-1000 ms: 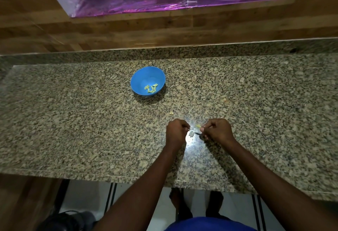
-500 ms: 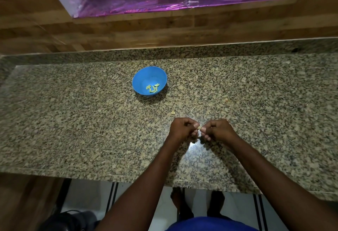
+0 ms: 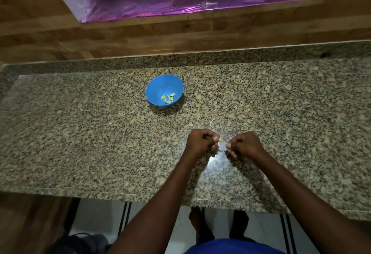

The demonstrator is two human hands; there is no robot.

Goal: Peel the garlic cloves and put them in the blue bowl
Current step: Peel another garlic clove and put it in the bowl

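The blue bowl [image 3: 158, 87] stands on the granite counter, up and to the left of my hands. Several peeled, pale green garlic cloves [image 3: 168, 98] lie in its bottom. My left hand [image 3: 200, 142] and my right hand [image 3: 245, 145] sit side by side just above the counter, both with fingers curled. Their fingertips face each other across a small gap. Between them they pinch a small pale garlic clove [image 3: 220, 141], most of which the fingers hide.
Small scraps of garlic skin [image 3: 190, 125] and a thin pale strand [image 3: 211, 122] lie on the counter [image 3: 80, 143] just beyond my hands. The counter's front edge runs below my forearms. A wooden wall and a purple foil-lined recess [image 3: 190, 2] rise behind.
My hands came close together half a second ago and have drawn slightly apart again. The pale piece seen between them one second ago is now mostly covered by my fingers.
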